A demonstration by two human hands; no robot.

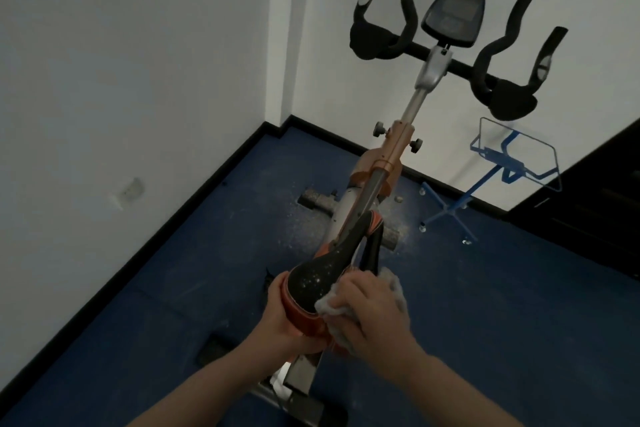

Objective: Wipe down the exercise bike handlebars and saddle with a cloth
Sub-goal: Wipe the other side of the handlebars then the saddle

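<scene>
my left hand [277, 317] gripped the saddle [322, 274] (nose toward the handlebars [450, 62]); my right hand [372, 314] clutched the cloth [393, 291].

Handlebars [446, 61] clear above; wall [121, 80] close left; blue stand [512, 163] right.

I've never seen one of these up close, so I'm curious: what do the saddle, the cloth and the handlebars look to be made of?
Saddle: seemingly smooth vinyl or leather-like cover, black with an orange edge, slightly shiny and speckled with pale spots.
Cloth: soft, fuzzy grey fabric, crumpled under the right hand; perhaps microfibre.
Handlebars: matte black, probably foam or rubber padding over a tube; it reflects no light.
</scene>
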